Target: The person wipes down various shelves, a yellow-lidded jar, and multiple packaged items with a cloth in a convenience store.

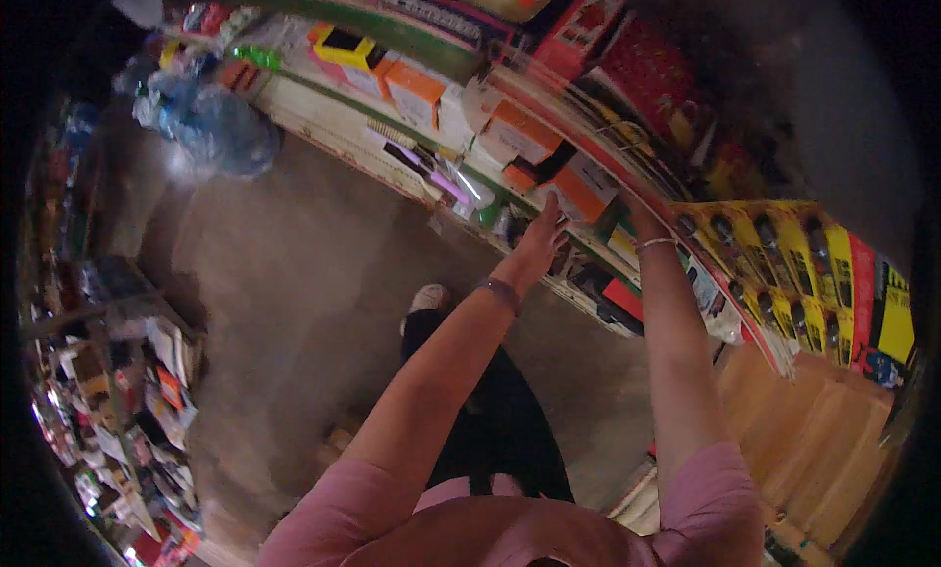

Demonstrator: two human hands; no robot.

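My left hand [540, 243] reaches to the shelf, fingers spread at the near corner of an orange and white box [582, 188]; whether they touch it is unclear. My right hand [645, 218] is at the same box's right side, largely hidden by the shelf above, so its fingers do not show. A second orange and white box [520, 135] stands to the left, with a dark gap between the two. Farther left on the same shelf are another orange box [415, 93] and a yellow and black box [347, 50].
A lower shelf holds a lilac-handled brush [448, 187] and other goods. Yellow blister cards [794, 265] hang at the right, above a wooden surface [805, 427]. A bluish plastic bag [220, 133] lies at the upper left. Crowded shelves [121, 435] line the left side.
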